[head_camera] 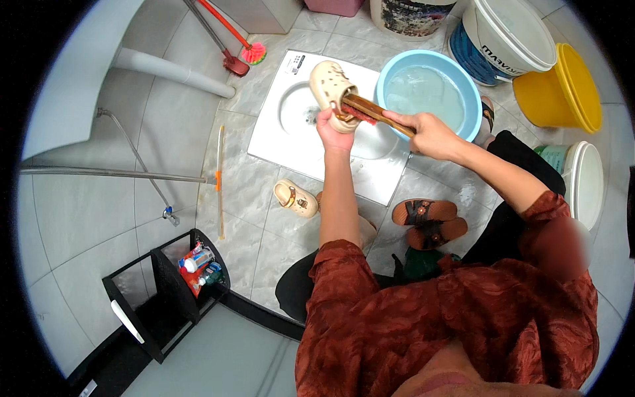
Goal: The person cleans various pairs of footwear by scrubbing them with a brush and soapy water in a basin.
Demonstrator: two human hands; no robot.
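Observation:
My left hand [336,130] grips a cream clog [328,82] near its heel, holding it above the white squat toilet pan [297,141]. A wooden scrubbing brush [377,113] with reddish bristles is in my right hand [430,135], its head at the clog's foot opening. Just beyond that hand stands a light blue basin [383,84] with cloudy water in it. The matching cream clog [301,199] lies on the tiled floor, left of my left forearm. A pair of brown sandals [426,211] rests between my legs.
Several buckets, among them a white one [501,39] and a yellow one [545,94], line the right side. Two long-handled brushes, one with a pink head [254,53], lean at the far left. A black rack [171,278] holding bottles stands at lower left.

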